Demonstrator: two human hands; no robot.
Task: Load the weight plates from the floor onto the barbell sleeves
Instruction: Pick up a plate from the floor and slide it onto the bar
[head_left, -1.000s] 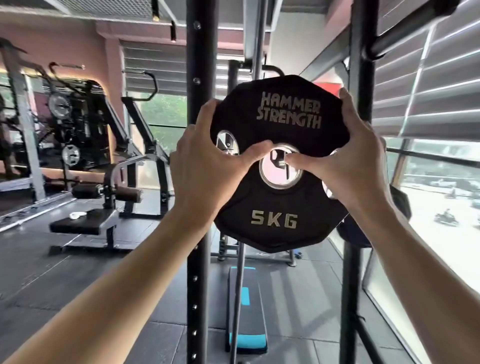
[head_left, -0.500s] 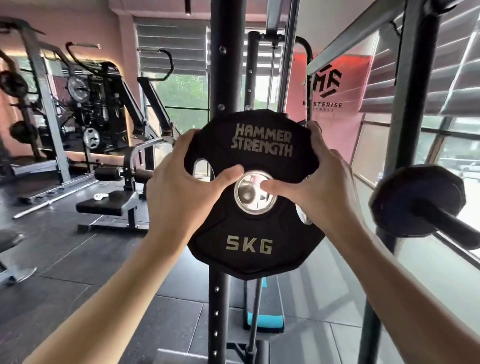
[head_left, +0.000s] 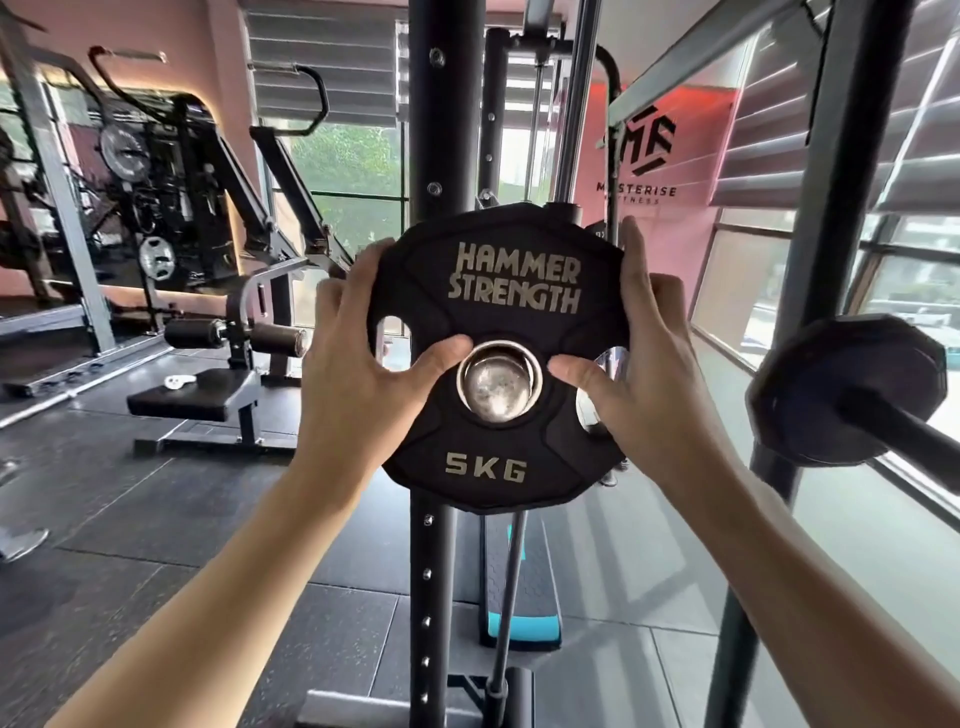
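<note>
Half a second earlier the bore of the plate had shown only a dull blurred disc; now the rounded steel end of the barbell sleeve (head_left: 497, 383) filled it, and the plate sat a little nearer the middle of the head view, both hands gripping as before.

From the head camera, the 5 kg plate (head_left: 501, 358) hung upright at chest height, face toward the wearer, in front of a black rack upright (head_left: 435, 130). The left hand (head_left: 358, 358) clasped its left edge, fingers (head_left: 363, 270) curled over the rim and the thumb pressed flat beside the bore. The right hand (head_left: 641, 358) mirrored it on the right edge, thumb reaching toward the bore. Both hands were clamped on the plate, not spread free.

By my reading, the sleeve tip was just entering the bore. A tilt of the plate could make the bore bind on the steel and stall the slide. The thumbs lay close to the ring and could get nipped if the plate jerked home. A slip of either grip would drop the plate toward the floor.

Behind the plate, the sleeve's length and any collar were hidden. To the right another loaded plate (head_left: 852, 389) on a bar was partly cut off, and whether more plates lay on the floor could not be told.
</note>
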